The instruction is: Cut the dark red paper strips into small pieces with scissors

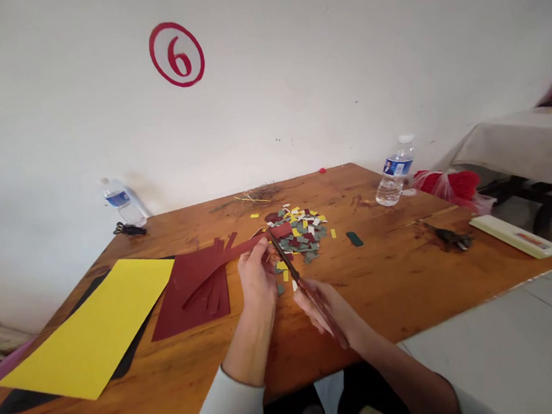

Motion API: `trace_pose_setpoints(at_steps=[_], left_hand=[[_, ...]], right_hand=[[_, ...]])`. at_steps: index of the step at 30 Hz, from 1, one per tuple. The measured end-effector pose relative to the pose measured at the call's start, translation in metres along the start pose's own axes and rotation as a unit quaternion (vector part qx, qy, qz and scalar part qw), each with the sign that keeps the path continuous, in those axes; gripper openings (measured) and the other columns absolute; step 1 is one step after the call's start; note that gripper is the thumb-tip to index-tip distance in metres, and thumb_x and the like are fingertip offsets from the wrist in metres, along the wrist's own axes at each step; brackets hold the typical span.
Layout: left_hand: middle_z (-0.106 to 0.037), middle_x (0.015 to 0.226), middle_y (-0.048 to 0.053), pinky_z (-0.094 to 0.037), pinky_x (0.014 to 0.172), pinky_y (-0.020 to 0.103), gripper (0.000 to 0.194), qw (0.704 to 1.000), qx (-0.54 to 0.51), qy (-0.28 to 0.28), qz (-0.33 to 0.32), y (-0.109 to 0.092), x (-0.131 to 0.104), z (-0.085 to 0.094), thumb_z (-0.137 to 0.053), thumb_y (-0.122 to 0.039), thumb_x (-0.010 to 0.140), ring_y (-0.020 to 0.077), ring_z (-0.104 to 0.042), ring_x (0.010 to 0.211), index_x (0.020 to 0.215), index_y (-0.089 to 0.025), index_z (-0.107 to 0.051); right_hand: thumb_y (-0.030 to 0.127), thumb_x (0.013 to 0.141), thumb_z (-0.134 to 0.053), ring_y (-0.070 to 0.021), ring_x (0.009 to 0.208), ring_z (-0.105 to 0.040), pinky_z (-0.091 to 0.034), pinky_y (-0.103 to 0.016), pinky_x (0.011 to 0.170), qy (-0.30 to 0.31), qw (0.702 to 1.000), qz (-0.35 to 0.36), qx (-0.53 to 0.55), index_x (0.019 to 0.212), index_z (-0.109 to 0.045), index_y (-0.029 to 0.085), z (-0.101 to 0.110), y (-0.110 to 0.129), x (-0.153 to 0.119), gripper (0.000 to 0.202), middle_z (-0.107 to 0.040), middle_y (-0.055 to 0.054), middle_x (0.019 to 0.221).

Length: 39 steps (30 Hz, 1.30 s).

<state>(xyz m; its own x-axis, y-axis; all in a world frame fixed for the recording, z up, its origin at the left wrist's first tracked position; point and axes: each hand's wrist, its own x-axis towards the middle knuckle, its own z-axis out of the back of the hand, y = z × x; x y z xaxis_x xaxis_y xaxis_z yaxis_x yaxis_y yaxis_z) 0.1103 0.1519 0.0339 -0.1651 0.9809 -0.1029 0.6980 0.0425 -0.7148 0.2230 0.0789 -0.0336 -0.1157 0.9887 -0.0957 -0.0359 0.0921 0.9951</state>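
My left hand (258, 272) pinches a long dark red paper strip (241, 249) near its right end. In my right hand (327, 304) is a pair of scissors (300, 280), its blades pointing up and left at the strip, just right of my left fingers. Beyond the blades lies a pile of small cut paper pieces (307, 233) in grey-green, yellow, white and dark red. Dark red paper sheets (177, 301), with several cut strips (215, 287) on top, rest left of my left hand.
A yellow sheet (95, 327) overlaps a black sheet (26, 400) at the left. Water bottles stand at the back left (123, 201) and back right (394, 173). Thin twigs (259, 195) lie near the wall. A black plug (452, 238) and a pale box (516, 236) are at the right.
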Motion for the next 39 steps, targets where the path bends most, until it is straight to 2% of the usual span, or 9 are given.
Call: trace_pose_setpoints(at_steps=[5,7,15,23,28,30,34,37,39], left_hand=[[-0.065,0.062,-0.002,-0.043,0.05,0.02,0.021,1.0,-0.018,-0.017,-0.01,-0.003,-0.011,0.002,-0.084,-0.017,0.054,0.0083,-0.058,0.054,0.065,-0.015,-0.066],[-0.064,0.063,-0.003,-0.043,0.052,0.02,0.021,1.0,-0.014,-0.013,-0.013,-0.004,-0.015,0.002,-0.084,-0.017,0.056,0.0083,-0.059,0.055,0.066,-0.015,-0.065],[-0.066,0.066,-0.002,-0.048,0.056,0.019,0.017,0.998,-0.042,-0.046,-0.028,-0.008,-0.034,0.002,-0.081,-0.013,0.06,0.0078,-0.061,0.057,0.065,-0.016,-0.065],[-0.066,0.065,-0.001,-0.055,0.065,0.026,0.018,0.995,-0.043,-0.063,-0.068,-0.007,-0.054,0.004,-0.08,-0.016,0.061,0.0143,-0.07,0.066,0.065,-0.017,-0.063],[-0.067,0.064,-0.001,-0.056,0.066,0.027,0.025,0.994,0.011,-0.087,-0.066,-0.007,-0.053,0.03,-0.084,-0.019,0.057,0.0142,-0.07,0.063,0.062,-0.018,-0.059],[-0.066,0.061,0.0,-0.054,0.061,0.026,0.024,0.994,0.07,-0.077,-0.017,-0.004,-0.051,0.047,-0.085,-0.019,0.055,0.0156,-0.069,0.061,0.062,-0.017,-0.062],[-0.073,0.068,0.007,-0.057,0.062,0.029,0.022,0.982,0.168,0.004,0.087,0.01,-0.035,0.07,-0.086,-0.013,0.055,0.0194,-0.071,0.064,0.066,-0.017,-0.068],[-0.074,0.068,0.007,-0.06,0.065,0.032,0.026,0.972,0.179,0.052,0.145,0.027,-0.006,0.059,-0.082,-0.005,0.054,0.0195,-0.07,0.063,0.069,-0.019,-0.067],[-0.069,0.062,0.005,-0.061,0.068,0.035,0.028,0.979,0.136,0.071,0.135,0.039,0.018,0.039,-0.08,-0.001,0.052,0.0201,-0.069,0.06,0.07,-0.018,-0.066]], right_hand=[[0.048,0.079,-0.073,-0.0094,0.046,-0.039,-0.03,-0.024,0.045,-0.019,0.998,0.012,-0.056,0.073,-0.049,0.025,0.0,0.003,-0.003,0.034,-0.042,0.009,0.055],[0.044,0.077,-0.073,-0.0102,0.046,-0.041,-0.03,-0.024,0.046,-0.034,0.997,0.011,-0.074,0.072,-0.052,0.025,0.0,0.004,-0.004,0.029,-0.045,0.008,0.055],[0.053,0.074,-0.073,-0.0131,0.057,-0.042,-0.033,-0.027,0.055,-0.093,0.992,0.058,-0.057,0.065,-0.053,0.024,-0.001,0.002,-0.022,0.036,-0.051,0.003,0.062],[0.063,0.081,-0.069,-0.0098,0.045,-0.032,-0.027,-0.025,0.045,0.005,0.998,0.039,0.056,0.07,-0.049,0.026,0.002,0.001,-0.046,0.044,-0.036,0.009,0.052],[0.08,0.077,-0.07,-0.0077,0.039,-0.032,-0.035,-0.024,0.04,0.026,0.99,0.014,0.136,0.073,-0.05,0.025,0.003,-0.005,-0.053,0.058,-0.037,0.011,0.05],[0.085,0.074,-0.072,-0.0074,0.039,-0.035,-0.039,-0.024,0.04,0.005,0.987,0.002,0.16,0.078,-0.056,0.024,0.005,-0.007,-0.053,0.063,-0.042,0.011,0.053],[0.08,0.074,-0.078,-0.0065,0.038,-0.036,-0.039,-0.022,0.04,-0.02,0.98,-0.004,0.197,0.092,-0.064,0.021,0.007,-0.007,-0.054,0.064,-0.045,0.012,0.055],[0.077,0.078,-0.077,-0.0062,0.038,-0.036,-0.037,-0.021,0.039,-0.022,0.978,0.002,0.207,0.092,-0.065,0.02,0.007,-0.004,-0.055,0.06,-0.045,0.011,0.055],[0.077,0.078,-0.076,-0.0061,0.039,-0.036,-0.036,-0.021,0.04,-0.016,0.979,0.001,0.202,0.091,-0.065,0.019,0.005,-0.003,-0.054,0.06,-0.044,0.011,0.055]])
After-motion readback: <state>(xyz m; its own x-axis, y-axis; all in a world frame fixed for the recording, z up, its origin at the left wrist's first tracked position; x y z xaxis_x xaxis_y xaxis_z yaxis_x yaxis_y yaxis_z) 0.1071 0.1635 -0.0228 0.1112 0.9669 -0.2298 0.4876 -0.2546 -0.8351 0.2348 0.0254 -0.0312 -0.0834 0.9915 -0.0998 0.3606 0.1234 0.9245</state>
